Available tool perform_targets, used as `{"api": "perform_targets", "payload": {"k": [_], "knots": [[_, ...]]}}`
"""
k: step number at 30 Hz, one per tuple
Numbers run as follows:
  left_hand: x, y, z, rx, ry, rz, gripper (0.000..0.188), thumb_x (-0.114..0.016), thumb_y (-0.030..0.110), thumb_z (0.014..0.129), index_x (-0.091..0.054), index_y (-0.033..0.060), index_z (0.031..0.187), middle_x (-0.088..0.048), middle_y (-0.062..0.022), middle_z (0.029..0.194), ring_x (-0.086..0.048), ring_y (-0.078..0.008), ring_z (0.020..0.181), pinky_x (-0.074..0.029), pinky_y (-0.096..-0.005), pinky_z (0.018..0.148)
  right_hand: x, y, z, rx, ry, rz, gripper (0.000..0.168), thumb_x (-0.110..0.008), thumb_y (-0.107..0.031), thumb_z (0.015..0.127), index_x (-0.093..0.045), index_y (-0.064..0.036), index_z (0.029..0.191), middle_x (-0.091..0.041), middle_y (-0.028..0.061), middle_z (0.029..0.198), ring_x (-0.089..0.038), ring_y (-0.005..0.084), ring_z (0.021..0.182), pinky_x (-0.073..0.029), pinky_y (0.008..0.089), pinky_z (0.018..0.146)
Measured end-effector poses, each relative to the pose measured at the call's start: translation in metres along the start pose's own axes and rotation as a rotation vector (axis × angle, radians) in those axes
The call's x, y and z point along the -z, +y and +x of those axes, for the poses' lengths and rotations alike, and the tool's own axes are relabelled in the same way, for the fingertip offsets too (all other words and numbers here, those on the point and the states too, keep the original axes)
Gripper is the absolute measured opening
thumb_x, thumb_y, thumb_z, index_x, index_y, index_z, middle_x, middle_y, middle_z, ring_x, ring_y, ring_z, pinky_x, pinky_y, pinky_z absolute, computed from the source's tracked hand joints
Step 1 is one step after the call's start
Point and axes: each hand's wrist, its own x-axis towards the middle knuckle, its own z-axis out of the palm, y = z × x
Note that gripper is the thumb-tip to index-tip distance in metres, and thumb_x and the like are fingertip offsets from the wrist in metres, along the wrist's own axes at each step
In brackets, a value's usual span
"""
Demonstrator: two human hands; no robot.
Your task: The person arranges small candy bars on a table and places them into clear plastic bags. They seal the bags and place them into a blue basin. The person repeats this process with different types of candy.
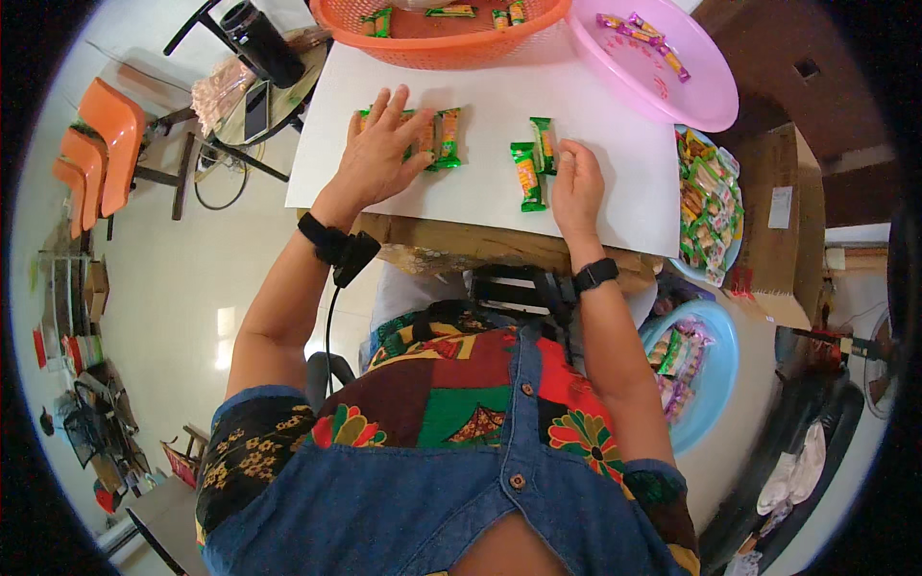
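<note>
On the white tabletop, my left hand lies palm down with its fingers spread over a row of small green-and-orange wrapped snack bars. It partly covers them; the rightmost one shows almost whole. To the right, two more bars of the same kind lie apart from the row: a nearer one and a farther one, overlapping slightly. My right hand stands on its edge just right of this pair, fingers together and thumb beside them. Nothing shows in its grasp, and its fingertips come close to the farther bar.
At the table's far edge stands an orange plastic basket with more green bars. A pink basin holds several purple bars. Blue basins of packaged snacks and a cardboard box stand at right. A stool bears a phone and black bottle.
</note>
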Motion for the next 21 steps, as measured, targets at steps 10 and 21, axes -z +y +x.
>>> {"api": "perform_targets", "payload": {"k": [10, 21], "knots": [[-0.023, 0.095, 0.033, -0.656, 0.073, -0.009, 0.029, -0.058, 0.019, 0.080, -0.067, 0.0181, 0.107, -0.056, -0.0049, 0.112, -0.052, -0.0230, 0.111, -0.044, -0.0392, 0.089, 0.001, -0.001, 0.001, 0.029, 0.033, 0.016, 0.019, -0.049, -0.012, 0.094, -0.062, -0.001, 0.102, -0.064, 0.0182, 0.099, -0.060, 0.0361, 0.093, -0.047, 0.0444, 0.083], [-0.001, 0.069, 0.022, -0.003, -0.186, -1.448, 0.023, -0.061, 0.007, 0.091, -0.061, 0.0060, 0.113, -0.066, -0.0100, 0.110, -0.063, -0.0229, 0.101, -0.051, -0.0394, 0.089, -0.003, -0.002, 0.001, -0.003, 0.006, 0.082, 0.020, -0.050, -0.014, 0.095, -0.062, 0.001, 0.103, -0.064, 0.0183, 0.099, -0.060, 0.0357, 0.092, -0.047, 0.0427, 0.082]]}}
